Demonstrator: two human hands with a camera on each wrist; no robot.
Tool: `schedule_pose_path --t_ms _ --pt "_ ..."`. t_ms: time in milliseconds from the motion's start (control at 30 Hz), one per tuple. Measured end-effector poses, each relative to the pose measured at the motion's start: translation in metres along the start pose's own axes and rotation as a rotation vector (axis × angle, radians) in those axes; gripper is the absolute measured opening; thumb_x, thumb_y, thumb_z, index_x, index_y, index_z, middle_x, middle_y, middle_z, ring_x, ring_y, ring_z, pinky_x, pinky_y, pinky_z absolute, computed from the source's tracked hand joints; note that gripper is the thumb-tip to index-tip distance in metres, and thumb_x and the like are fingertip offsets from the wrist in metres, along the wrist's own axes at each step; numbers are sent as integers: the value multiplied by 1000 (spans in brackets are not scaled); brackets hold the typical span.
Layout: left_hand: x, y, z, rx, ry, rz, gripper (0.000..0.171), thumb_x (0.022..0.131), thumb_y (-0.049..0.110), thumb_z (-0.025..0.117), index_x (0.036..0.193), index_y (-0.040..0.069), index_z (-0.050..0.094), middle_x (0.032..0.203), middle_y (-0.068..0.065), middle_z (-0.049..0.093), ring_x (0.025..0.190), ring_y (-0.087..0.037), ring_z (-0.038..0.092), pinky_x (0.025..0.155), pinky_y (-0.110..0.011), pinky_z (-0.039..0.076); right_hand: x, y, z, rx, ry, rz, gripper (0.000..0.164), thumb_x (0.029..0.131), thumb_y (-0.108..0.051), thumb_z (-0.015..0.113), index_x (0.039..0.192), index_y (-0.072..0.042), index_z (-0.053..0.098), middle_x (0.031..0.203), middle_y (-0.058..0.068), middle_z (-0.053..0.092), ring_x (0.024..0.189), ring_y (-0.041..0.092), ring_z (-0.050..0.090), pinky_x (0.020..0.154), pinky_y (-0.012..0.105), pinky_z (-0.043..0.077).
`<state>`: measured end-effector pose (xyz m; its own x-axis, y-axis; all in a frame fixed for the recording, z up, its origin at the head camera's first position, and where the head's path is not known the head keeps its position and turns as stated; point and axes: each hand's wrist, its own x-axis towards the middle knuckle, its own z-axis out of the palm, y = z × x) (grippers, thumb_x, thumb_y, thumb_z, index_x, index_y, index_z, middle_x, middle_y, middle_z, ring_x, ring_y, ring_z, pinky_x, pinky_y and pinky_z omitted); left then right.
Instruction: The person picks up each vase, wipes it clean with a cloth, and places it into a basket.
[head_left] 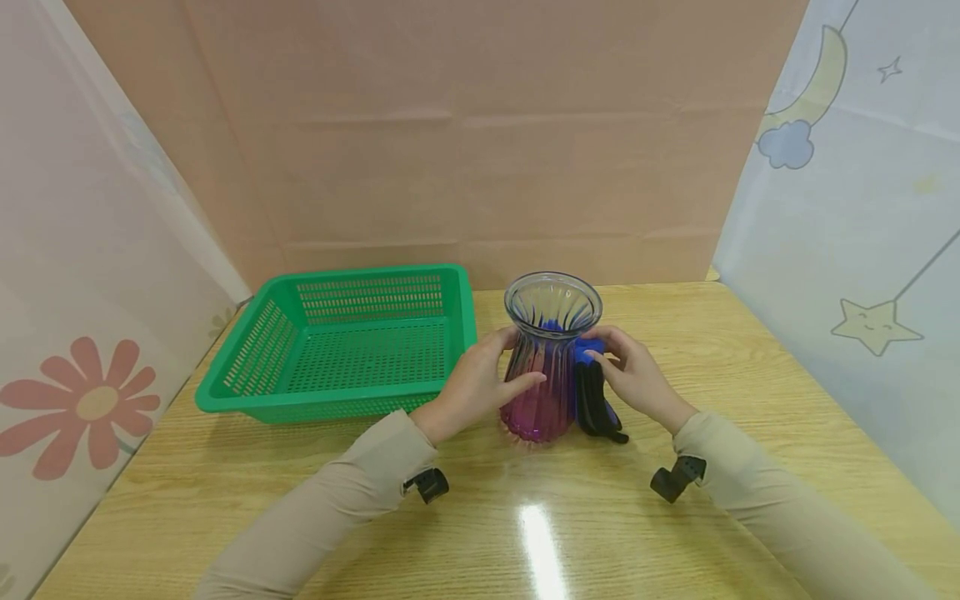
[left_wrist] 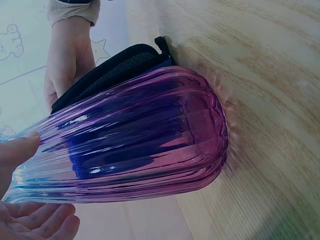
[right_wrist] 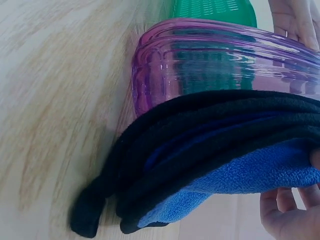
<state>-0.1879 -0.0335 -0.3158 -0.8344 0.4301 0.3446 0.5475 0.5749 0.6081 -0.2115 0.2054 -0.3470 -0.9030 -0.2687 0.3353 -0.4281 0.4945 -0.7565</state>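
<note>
A ribbed glass vase (head_left: 536, 400), clear at its flared rim and purple-pink toward the base, stands upright on the wooden table. My left hand (head_left: 476, 379) holds its left side, thumb across the front and fingers behind. Against the vase's right side is a folded blue cloth (right_wrist: 255, 170) with black edging and a short black loop at its lower end. My right hand (head_left: 633, 371) pinches the cloth near its top, just below the vase's rim. In the left wrist view, the blue of the cloth shows through the vase (left_wrist: 200, 140).
A green plastic basket (head_left: 461, 333) with slotted walls stands on the table (head_left: 465, 533) left of the vase. A tan sheet (head_left: 450, 167) rises behind, and printed sheets border both sides. Each wrist wears a small black camera.
</note>
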Motion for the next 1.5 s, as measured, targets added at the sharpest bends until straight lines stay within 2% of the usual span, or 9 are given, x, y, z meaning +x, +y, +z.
schedule_pose_path --t_ms 533,800,1000,1233,1333,1500 --pt "0 0 1 2 10 -2 63 84 32 69 134 3 45 126 -12 59 119 -23 56 100 -39 47 2 -9 -4 -7 8 4 24 94 -5 52 116 5 53 114 22 60 93 -16 49 72 13 46" --pt "0 0 1 0 -1 -17 64 84 33 68 135 3 44 128 -12 58 120 -23 55 101 -39 46 5 -13 -7 13 14 -9 30 95 -6 51 122 6 51 120 23 59 97 -18 49 82 5 45" --pt "0 0 1 -11 -12 -35 65 85 33 68 137 3 43 129 -12 57 122 -22 54 102 -39 45 9 -18 -9 34 29 -28 28 94 -3 52 119 8 52 116 25 60 95 -17 50 80 3 45" --pt "-1 1 0 -13 -12 -20 64 85 32 68 137 4 42 129 -11 58 122 -22 54 102 -38 45 11 -26 -12 28 57 -49 25 93 -2 52 116 9 53 111 25 61 93 -16 51 77 2 45" --pt "-1 2 0 -16 -11 -20 64 85 32 68 137 4 43 129 -12 58 121 -23 54 102 -39 46 12 -29 -14 57 59 -58 25 93 -1 52 116 10 52 112 25 60 94 -15 52 79 2 45" --pt "-1 3 0 -18 -14 -34 65 85 32 68 137 4 42 130 -12 57 122 -24 54 102 -39 45 14 -32 -17 140 69 -100 25 92 5 50 116 13 50 105 -12 61 94 -12 54 82 4 46"
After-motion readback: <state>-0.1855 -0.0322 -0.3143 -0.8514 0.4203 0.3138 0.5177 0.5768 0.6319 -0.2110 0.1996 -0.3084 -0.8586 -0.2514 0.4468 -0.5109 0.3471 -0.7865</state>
